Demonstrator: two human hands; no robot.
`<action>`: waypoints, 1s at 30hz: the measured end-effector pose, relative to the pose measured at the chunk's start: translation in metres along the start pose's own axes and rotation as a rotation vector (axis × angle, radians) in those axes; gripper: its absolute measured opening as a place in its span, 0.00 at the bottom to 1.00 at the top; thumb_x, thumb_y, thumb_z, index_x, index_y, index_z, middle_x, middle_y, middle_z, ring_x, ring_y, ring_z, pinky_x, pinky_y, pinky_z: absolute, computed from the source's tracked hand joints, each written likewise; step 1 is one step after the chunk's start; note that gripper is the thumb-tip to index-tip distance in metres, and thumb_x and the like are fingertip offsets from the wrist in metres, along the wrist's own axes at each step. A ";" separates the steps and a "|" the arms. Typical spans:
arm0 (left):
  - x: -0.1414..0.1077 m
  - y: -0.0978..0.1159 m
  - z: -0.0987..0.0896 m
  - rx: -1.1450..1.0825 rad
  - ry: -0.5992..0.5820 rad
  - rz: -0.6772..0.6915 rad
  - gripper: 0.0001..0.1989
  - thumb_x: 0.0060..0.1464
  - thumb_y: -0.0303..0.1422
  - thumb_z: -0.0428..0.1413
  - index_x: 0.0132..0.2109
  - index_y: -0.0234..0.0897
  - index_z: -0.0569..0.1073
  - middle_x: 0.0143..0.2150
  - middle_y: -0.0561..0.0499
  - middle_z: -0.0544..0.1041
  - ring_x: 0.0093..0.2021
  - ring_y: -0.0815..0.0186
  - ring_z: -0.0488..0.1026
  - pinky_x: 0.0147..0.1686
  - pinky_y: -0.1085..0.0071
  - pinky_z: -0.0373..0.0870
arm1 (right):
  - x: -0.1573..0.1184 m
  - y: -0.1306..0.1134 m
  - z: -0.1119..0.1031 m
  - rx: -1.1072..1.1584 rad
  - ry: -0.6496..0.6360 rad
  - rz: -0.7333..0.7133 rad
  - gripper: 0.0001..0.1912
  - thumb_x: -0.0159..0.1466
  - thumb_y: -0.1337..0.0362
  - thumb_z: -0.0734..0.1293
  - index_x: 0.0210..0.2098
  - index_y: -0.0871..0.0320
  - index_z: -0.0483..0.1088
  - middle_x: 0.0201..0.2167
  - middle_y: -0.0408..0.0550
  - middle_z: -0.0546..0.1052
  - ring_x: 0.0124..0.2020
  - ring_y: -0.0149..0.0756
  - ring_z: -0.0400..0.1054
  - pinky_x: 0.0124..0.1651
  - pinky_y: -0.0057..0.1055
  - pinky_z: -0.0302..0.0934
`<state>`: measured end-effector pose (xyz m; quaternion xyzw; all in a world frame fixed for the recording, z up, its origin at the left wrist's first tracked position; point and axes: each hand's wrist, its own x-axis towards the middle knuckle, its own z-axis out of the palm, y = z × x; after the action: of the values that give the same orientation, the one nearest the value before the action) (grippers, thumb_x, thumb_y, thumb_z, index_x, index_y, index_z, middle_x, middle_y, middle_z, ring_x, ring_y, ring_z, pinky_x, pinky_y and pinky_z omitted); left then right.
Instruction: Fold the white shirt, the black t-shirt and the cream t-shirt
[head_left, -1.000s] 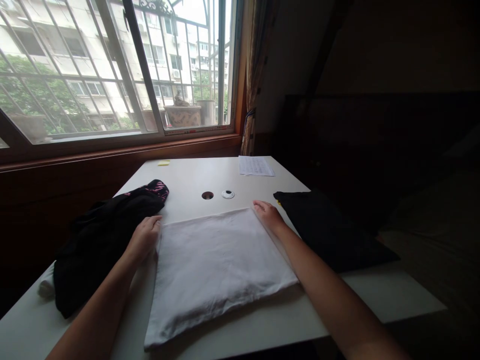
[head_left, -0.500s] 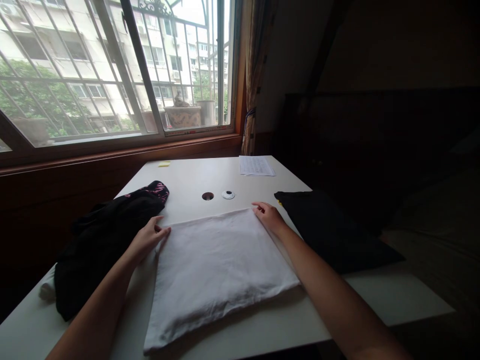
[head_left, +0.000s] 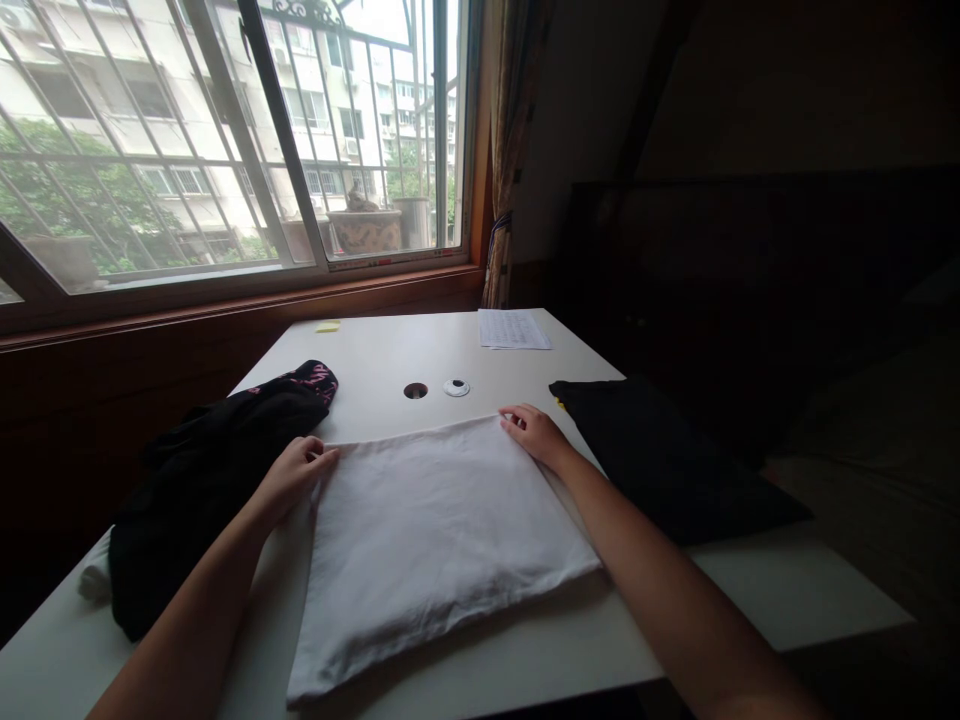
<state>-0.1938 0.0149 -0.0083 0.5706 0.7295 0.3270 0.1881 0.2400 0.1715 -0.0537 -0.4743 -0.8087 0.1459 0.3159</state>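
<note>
A white folded cloth (head_left: pixel 442 540) lies flat on the white table (head_left: pixel 375 350) in front of me, with soft wrinkles across it. At its far left corner, my left hand (head_left: pixel 294 472) pinches the edge between thumb and curled fingers. My right hand (head_left: pixel 531 432) grips the far right corner the same way, fingertips on the upper edge. Whether the cloth is a garment, I cannot tell.
To the left lies a crumpled black garment (head_left: pixel 217 480) with pink lettering. A dark folded cloth (head_left: pixel 667 460) rests on the right. Farther back are a cable hole (head_left: pixel 415 391), its round cover (head_left: pixel 456 387), printed sheets (head_left: pixel 514 329) and a yellow note (head_left: pixel 328 327).
The fingers of my left hand have closed more tightly at the cloth's corner. My right hand has shifted very slightly left. The cloth lies nearly as before.
</note>
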 end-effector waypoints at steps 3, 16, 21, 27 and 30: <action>-0.001 -0.003 0.001 -0.019 -0.001 -0.004 0.21 0.51 0.54 0.57 0.35 0.39 0.74 0.31 0.51 0.75 0.34 0.59 0.72 0.32 0.69 0.65 | 0.000 0.000 0.000 -0.015 -0.008 -0.002 0.15 0.67 0.60 0.65 0.50 0.56 0.78 0.38 0.48 0.77 0.36 0.38 0.71 0.46 0.34 0.66; 0.001 -0.012 0.006 0.057 0.003 -0.039 0.21 0.53 0.53 0.56 0.41 0.40 0.71 0.36 0.48 0.78 0.38 0.56 0.76 0.37 0.66 0.67 | -0.002 -0.005 0.001 -0.137 -0.071 -0.013 0.17 0.67 0.57 0.68 0.54 0.53 0.77 0.38 0.47 0.74 0.41 0.40 0.69 0.48 0.35 0.63; -0.006 -0.003 -0.005 -0.148 -0.166 -0.156 0.38 0.47 0.55 0.63 0.58 0.37 0.67 0.31 0.53 0.76 0.30 0.60 0.74 0.28 0.70 0.66 | -0.002 -0.004 0.001 -0.153 -0.076 -0.010 0.17 0.68 0.57 0.68 0.54 0.52 0.77 0.37 0.46 0.73 0.41 0.39 0.69 0.48 0.34 0.62; -0.017 0.012 -0.015 -0.320 -0.273 -0.195 0.54 0.43 0.47 0.69 0.71 0.37 0.53 0.32 0.57 0.71 0.27 0.66 0.70 0.26 0.72 0.65 | -0.002 -0.002 0.002 -0.154 -0.070 -0.013 0.17 0.68 0.58 0.68 0.54 0.52 0.77 0.38 0.46 0.74 0.41 0.38 0.69 0.48 0.34 0.62; -0.020 0.014 -0.014 -0.379 -0.288 -0.176 0.51 0.44 0.47 0.68 0.69 0.36 0.55 0.31 0.58 0.68 0.27 0.68 0.68 0.27 0.72 0.64 | -0.002 -0.001 0.003 -0.159 -0.069 -0.014 0.17 0.68 0.57 0.68 0.55 0.52 0.77 0.38 0.46 0.73 0.41 0.38 0.68 0.48 0.34 0.61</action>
<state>-0.1872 -0.0057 0.0099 0.5001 0.6678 0.3553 0.4215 0.2381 0.1690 -0.0558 -0.4871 -0.8313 0.0952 0.2503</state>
